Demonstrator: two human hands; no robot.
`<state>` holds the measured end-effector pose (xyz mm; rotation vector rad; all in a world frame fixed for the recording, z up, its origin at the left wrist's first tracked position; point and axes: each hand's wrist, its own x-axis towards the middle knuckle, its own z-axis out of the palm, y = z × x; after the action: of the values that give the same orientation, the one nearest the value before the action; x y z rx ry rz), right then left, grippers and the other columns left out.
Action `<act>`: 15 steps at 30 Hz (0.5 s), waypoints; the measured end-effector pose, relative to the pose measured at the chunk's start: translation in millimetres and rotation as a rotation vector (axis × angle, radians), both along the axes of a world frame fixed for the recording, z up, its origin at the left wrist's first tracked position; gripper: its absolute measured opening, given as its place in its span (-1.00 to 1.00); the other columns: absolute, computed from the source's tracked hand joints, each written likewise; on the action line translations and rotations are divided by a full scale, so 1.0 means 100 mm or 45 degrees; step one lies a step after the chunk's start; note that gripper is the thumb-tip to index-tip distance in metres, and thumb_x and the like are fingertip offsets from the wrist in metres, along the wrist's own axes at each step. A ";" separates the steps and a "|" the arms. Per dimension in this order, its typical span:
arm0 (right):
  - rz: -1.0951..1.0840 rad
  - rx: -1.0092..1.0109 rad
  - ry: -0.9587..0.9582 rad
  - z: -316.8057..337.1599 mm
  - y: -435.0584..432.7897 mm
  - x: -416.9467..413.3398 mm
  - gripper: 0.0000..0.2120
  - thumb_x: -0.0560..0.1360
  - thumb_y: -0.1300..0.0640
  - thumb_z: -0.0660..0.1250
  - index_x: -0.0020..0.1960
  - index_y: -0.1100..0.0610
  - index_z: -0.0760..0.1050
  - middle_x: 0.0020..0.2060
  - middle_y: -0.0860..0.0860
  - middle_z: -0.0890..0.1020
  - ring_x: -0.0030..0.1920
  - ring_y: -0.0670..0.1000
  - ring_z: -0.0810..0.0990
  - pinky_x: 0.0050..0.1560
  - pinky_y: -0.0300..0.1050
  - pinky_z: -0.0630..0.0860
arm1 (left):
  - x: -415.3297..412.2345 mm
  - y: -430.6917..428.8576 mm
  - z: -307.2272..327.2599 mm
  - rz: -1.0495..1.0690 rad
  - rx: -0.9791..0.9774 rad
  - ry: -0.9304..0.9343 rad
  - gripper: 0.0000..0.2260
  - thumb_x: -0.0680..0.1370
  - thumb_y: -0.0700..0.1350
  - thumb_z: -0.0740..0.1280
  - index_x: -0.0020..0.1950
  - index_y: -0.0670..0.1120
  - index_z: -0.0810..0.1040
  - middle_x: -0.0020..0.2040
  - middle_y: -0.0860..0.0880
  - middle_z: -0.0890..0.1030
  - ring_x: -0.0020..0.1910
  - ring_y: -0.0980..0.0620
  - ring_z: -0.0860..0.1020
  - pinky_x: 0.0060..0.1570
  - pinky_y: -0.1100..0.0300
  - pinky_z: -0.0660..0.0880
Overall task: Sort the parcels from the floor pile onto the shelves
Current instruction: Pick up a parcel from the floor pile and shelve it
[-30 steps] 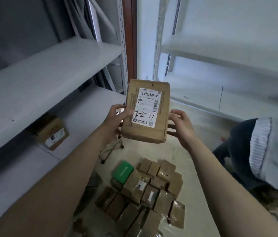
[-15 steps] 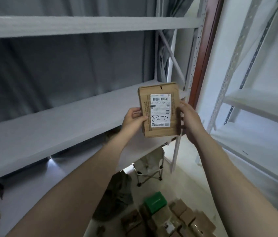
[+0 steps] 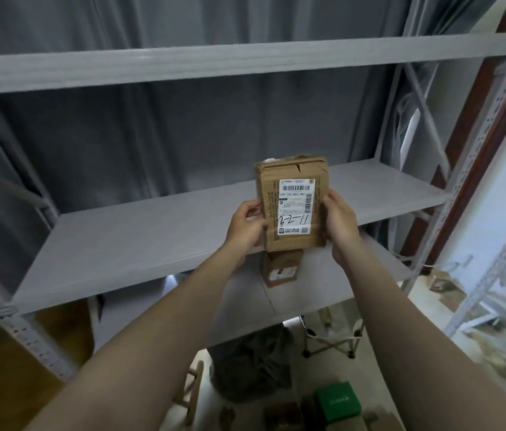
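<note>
From the head view we see a cardboard parcel (image 3: 292,241) held upright near the centre. Its white label (image 3: 295,206) faces us, with a barcode and handwritten marks. The left hand (image 3: 245,227) grips the parcel's nine o'clock edge, fingers curled round it. The right hand (image 3: 342,225) grips the three o'clock edge the same way.

The parcel is in front of the grey middle shelf (image 3: 152,237), its lower edge about level with that shelf's front lip; we cannot tell whether they touch. Just below, at six o'clock, a second parcel (image 3: 281,269) lies on the lower shelf (image 3: 245,309). An upper shelf (image 3: 214,63) crosses at twelve o'clock, with a grey curtain (image 3: 183,135) behind.

Towards the frame's five o'clock we see a green box (image 3: 337,402) on the floor beside blurred brown parcels (image 3: 282,415). A folding stool (image 3: 332,340) and a dark bag (image 3: 251,365) lie above them.
</note>
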<state>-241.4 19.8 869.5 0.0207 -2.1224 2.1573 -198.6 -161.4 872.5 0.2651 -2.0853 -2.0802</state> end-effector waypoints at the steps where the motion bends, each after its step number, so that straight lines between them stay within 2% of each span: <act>1: -0.004 -0.026 0.005 -0.04 -0.04 -0.10 -0.69 0.68 -0.03 0.14 0.27 -0.16 0.62 0.10 -0.11 0.74 0.12 -0.04 0.72 0.10 -0.03 0.63 | -0.12 -0.01 -0.03 -0.008 -0.005 -0.009 -0.65 0.58 -0.26 0.37 0.33 0.03 0.50 0.27 0.05 0.58 0.08 0.12 0.58 -0.08 0.07 0.64; 4: -0.063 -0.156 -0.033 -0.17 -0.06 -0.47 -0.70 0.68 0.00 0.15 0.28 -0.08 0.60 0.06 -0.05 0.76 0.10 0.04 0.74 0.04 0.03 0.66 | -0.52 0.07 -0.14 -0.082 -0.020 -0.035 -0.67 0.59 -0.24 0.38 0.31 0.03 0.48 0.27 0.04 0.55 0.00 0.17 0.57 -0.23 0.17 0.62; 7: -0.230 -0.287 -0.080 -0.37 0.14 -0.91 -0.66 0.60 -0.08 0.21 0.33 -0.13 0.54 0.13 -0.01 0.74 0.19 0.11 0.70 0.21 0.17 0.64 | -0.98 0.29 -0.22 -0.204 -0.018 -0.047 -0.66 0.59 -0.23 0.40 0.35 -0.07 0.47 0.20 0.06 0.56 -0.01 0.16 0.59 -0.34 0.26 0.60; 9: -0.349 -0.336 -0.084 -0.50 0.35 -1.23 -0.64 0.56 -0.11 0.23 0.34 -0.16 0.51 0.17 -0.01 0.72 0.23 0.09 0.68 0.30 0.26 0.59 | -1.32 0.50 -0.28 -0.276 -0.054 -0.053 -0.66 0.59 -0.18 0.40 0.34 -0.09 0.47 0.16 0.05 0.59 0.00 0.09 0.63 -0.30 0.24 0.61; 12: -0.518 -0.357 -0.056 -0.59 0.68 -1.67 -0.64 0.58 -0.07 0.20 0.36 -0.11 0.48 0.21 0.01 0.69 0.24 0.04 0.66 0.34 0.26 0.56 | -1.78 0.86 -0.33 -0.378 -0.011 -0.095 -0.74 0.62 -0.06 0.34 0.29 -0.08 0.48 0.17 -0.05 0.65 0.01 0.02 0.66 -0.21 0.14 0.65; 15: -0.634 -0.348 -0.040 -0.62 0.99 -2.09 -0.64 0.57 -0.07 0.17 0.34 -0.12 0.46 0.20 0.02 0.68 0.23 0.05 0.66 0.33 0.28 0.57 | -2.21 1.20 -0.36 -0.477 0.041 -0.137 -0.90 0.67 -0.01 0.25 0.09 -0.01 0.51 0.11 -0.04 0.65 0.02 0.02 0.63 0.03 0.00 0.61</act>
<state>-450.6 118.6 807.0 -0.5095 -1.6001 2.1114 -419.6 -41.9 836.3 -0.0139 -2.3137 -2.3527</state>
